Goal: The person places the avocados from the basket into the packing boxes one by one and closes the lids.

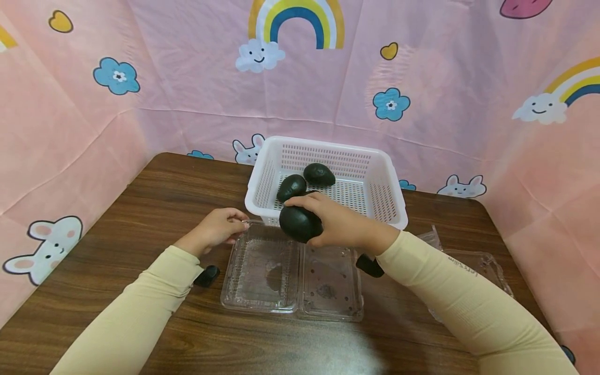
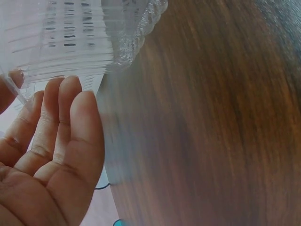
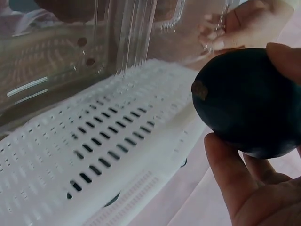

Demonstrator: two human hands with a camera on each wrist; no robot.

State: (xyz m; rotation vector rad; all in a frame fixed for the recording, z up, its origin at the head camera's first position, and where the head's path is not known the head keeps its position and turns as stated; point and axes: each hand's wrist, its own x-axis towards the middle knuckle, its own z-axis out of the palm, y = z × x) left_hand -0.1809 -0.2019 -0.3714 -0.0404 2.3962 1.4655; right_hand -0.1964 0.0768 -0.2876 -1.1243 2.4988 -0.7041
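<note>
My right hand (image 1: 344, 225) grips a dark green avocado (image 1: 300, 225) above the back of an opened clear plastic clamshell box (image 1: 255, 260). In the right wrist view the thumb and fingers lie around this avocado (image 3: 249, 103), and a brown stem scar shows at its end. At the box's back left corner, my left hand (image 1: 217, 227) pinches the rim between thumb and index finger. The left wrist view shows the other fingers beside the box's ribbed wall (image 2: 66, 59). The box's lid (image 1: 330, 281) lies flat on the right.
Behind the box stands a white perforated basket (image 1: 328, 145). Inside it are an avocado (image 1: 319, 174) at the back and another avocado (image 1: 291, 187) at the left. More clear plastic packaging (image 1: 483, 260) lies right, partly behind my right sleeve. Printed cloth (image 1: 319, 94) encloses the wooden table (image 1: 187, 182).
</note>
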